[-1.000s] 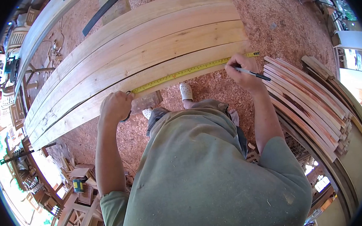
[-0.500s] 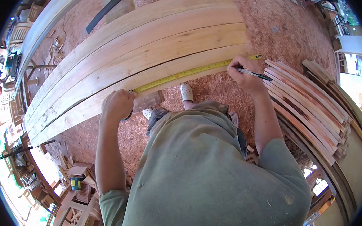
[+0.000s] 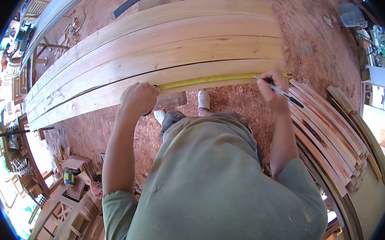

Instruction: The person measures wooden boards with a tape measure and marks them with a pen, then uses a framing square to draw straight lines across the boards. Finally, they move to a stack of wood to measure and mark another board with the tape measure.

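Observation:
My left hand point(image 3: 139, 98) is closed around a tape measure at the near edge of the planks, its case mostly hidden by my fingers. From there the yellow tape blade point(image 3: 204, 80) runs out to the right along the nearest plank point(image 3: 109, 97), its end reaching just past the plank's right end. My right hand point(image 3: 273, 86) pinches a pen point(image 3: 284, 94), white tip toward the blade and black end pointing down to the right. The tip is right at the tape, a little short of its end. Several pale planks point(image 3: 161, 51) lie side by side.
A stack of narrow wood strips point(image 3: 325, 129) lies to the right. Beneath the planks is a wood block point(image 3: 170, 100), near my light shoes point(image 3: 203, 99). Shavings cover the floor point(image 3: 229, 104). At lower left sit wooden furniture parts point(image 3: 73, 201) and a yellow-and-dark can point(image 3: 69, 177).
The view has shifted, so planks and hands appear farther right and lower. My right hand has turned, and the pen tip now shows at the blade. My left hand keeps its hold.

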The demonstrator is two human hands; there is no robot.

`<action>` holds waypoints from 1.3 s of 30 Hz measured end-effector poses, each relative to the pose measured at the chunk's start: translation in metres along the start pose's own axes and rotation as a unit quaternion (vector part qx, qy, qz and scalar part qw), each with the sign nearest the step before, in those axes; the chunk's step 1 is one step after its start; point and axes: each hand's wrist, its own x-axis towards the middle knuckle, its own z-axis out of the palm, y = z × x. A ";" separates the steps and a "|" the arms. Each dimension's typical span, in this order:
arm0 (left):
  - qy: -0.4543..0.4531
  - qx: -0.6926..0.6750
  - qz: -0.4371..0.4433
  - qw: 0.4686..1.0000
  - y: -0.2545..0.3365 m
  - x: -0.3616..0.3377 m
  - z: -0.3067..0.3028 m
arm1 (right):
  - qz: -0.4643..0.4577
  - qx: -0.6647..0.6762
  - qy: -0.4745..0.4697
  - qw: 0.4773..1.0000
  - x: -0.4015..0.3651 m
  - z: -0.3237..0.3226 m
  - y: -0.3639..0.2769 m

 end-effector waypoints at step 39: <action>0.013 -0.027 -0.008 1.000 0.003 0.001 0.005 | -0.069 0.212 -0.008 0.975 0.006 0.102 -0.014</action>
